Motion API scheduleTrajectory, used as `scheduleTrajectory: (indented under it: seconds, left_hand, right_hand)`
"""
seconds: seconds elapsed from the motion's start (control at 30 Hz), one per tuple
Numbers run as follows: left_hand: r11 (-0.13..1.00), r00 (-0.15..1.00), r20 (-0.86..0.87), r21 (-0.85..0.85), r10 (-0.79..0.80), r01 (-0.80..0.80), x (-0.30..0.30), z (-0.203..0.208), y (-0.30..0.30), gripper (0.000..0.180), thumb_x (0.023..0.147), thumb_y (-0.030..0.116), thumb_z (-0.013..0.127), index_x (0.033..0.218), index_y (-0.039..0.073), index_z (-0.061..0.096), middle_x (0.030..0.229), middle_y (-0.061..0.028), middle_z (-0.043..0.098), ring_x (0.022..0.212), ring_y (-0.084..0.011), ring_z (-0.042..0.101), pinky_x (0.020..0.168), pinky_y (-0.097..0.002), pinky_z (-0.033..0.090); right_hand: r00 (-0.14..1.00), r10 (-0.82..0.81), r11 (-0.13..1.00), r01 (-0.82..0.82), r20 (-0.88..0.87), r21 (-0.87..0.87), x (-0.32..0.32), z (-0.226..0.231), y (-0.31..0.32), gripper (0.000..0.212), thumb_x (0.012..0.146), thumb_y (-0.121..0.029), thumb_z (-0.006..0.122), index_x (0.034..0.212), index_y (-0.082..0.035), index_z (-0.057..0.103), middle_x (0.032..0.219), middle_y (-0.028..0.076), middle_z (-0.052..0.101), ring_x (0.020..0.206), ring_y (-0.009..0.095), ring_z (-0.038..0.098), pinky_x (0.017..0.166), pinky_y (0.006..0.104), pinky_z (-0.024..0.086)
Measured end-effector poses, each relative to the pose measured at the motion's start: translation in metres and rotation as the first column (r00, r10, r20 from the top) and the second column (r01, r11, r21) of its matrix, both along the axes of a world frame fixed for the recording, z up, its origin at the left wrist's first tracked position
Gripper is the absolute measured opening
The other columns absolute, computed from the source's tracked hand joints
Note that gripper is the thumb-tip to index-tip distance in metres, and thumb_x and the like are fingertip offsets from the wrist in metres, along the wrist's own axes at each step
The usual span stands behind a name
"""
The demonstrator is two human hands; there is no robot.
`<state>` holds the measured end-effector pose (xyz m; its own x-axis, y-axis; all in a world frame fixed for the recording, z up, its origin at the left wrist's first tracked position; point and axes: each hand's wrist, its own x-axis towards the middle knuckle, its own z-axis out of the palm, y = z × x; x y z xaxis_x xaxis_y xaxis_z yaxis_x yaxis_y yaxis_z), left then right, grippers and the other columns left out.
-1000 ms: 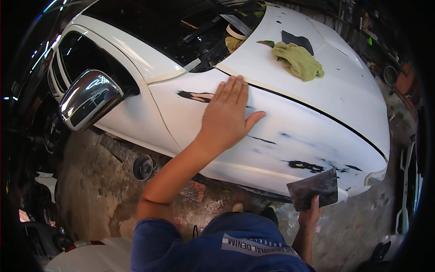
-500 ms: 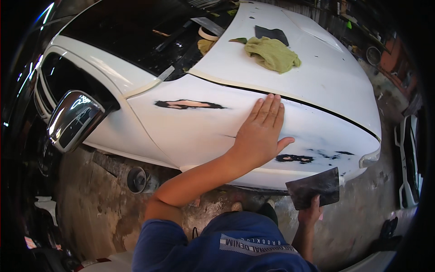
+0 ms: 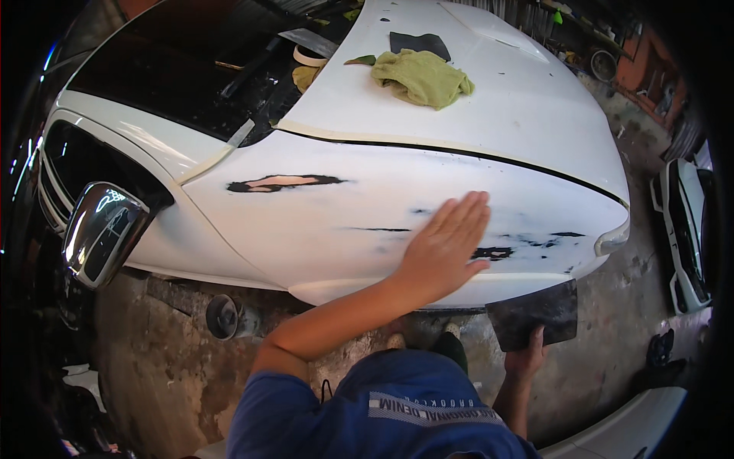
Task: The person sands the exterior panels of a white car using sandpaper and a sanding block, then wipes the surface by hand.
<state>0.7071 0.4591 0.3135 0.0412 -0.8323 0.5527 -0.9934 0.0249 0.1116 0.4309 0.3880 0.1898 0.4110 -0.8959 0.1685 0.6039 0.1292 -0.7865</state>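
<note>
My left hand (image 3: 446, 251) lies flat on the white front fender (image 3: 298, 241) of a car, fingers stretched out and pointing toward the hood. Black and bare patches break the paint: a long patch (image 3: 284, 183) to the left, and a dark patch (image 3: 495, 252) just beyond my fingers, partly hidden by them. Thin dark streaks run beside my hand. Low on the right, my right hand (image 3: 527, 358) pinches the lower edge of a dark sheet of sandpaper (image 3: 535, 310) between thumb and fingers. The sheet is held apart from my left hand, below the fender's edge.
On the hood (image 3: 527, 107) lie a crumpled green cloth (image 3: 424, 79) and another dark sheet (image 3: 419, 44). A roll of tape (image 3: 308, 56) rests by the windshield. The side mirror (image 3: 105, 233) juts out at left. A round container (image 3: 223, 316) stands on the concrete floor.
My left hand has slid down the fender, away from the hood seam, uncovering dark streaks above it. My right hand still holds the sandpaper. The whole view has shifted slightly.
</note>
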Motion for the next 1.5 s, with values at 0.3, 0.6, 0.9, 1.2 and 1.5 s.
scheduleTrajectory:
  seconds: [0.3,0.6,0.9,1.2,1.5]
  left_hand:
    - [0.806,0.816,0.034,-0.188,0.576,-0.561,0.080,-0.031,0.112,0.090,0.097,0.040,0.061,0.160,-0.004,0.015,0.165,-0.0287,0.013,0.154,-0.0454,0.012,0.123,-0.0589,0.010]
    - [0.687,0.726,-0.142,-0.243,0.673,-0.685,0.093,-0.082,0.143,0.091,0.103,0.048,0.047,0.158,-0.010,0.002,0.163,-0.0364,-0.002,0.152,-0.0523,-0.002,0.122,-0.0616,0.000]
    - [0.839,0.806,-0.289,-0.019,0.516,-0.544,-0.021,-0.137,0.080,0.091,0.101,0.043,0.053,0.156,-0.013,0.008,0.162,-0.0384,0.003,0.152,-0.0538,0.000,0.121,-0.0630,0.000]
    - [0.664,0.669,-0.307,-0.138,0.677,-0.735,-0.003,-0.138,0.088,0.086,0.103,0.041,0.051,0.155,-0.014,0.010,0.162,-0.0378,0.006,0.153,-0.0506,0.005,0.122,-0.0603,0.004]
    - [0.303,0.448,-0.571,-0.336,0.687,-0.892,0.066,-0.046,0.054,0.086,0.106,0.042,0.041,0.155,-0.014,-0.002,0.163,-0.0373,-0.005,0.153,-0.0490,-0.005,0.122,-0.0573,-0.004]
  right_hand:
    - [0.990,0.141,0.990,-0.141,-0.020,0.003,0.021,0.004,0.007,0.053,0.102,-0.015,0.060,0.148,0.001,0.040,0.141,0.014,0.053,0.128,0.029,0.055,0.109,0.0473,0.044]
    - [0.966,0.235,0.972,-0.234,-0.111,0.017,0.026,0.013,0.016,0.047,0.102,-0.013,0.058,0.144,0.000,0.043,0.137,0.011,0.055,0.125,0.023,0.055,0.108,0.0403,0.043]
    - [0.951,0.303,0.952,-0.305,-0.064,-0.022,0.030,0.017,0.007,0.048,0.101,-0.014,0.060,0.145,-0.001,0.044,0.136,0.011,0.056,0.125,0.023,0.056,0.108,0.0421,0.044]
    - [0.944,0.321,0.941,-0.327,-0.082,-0.083,0.025,0.008,-0.035,0.050,0.103,-0.017,0.059,0.147,0.000,0.042,0.138,0.013,0.055,0.124,0.027,0.057,0.107,0.0453,0.046]
    - [0.915,0.398,0.914,-0.402,-0.066,-0.055,-0.020,0.025,-0.097,0.045,0.105,-0.018,0.054,0.146,-0.001,0.043,0.137,0.012,0.057,0.124,0.026,0.058,0.105,0.0456,0.049]
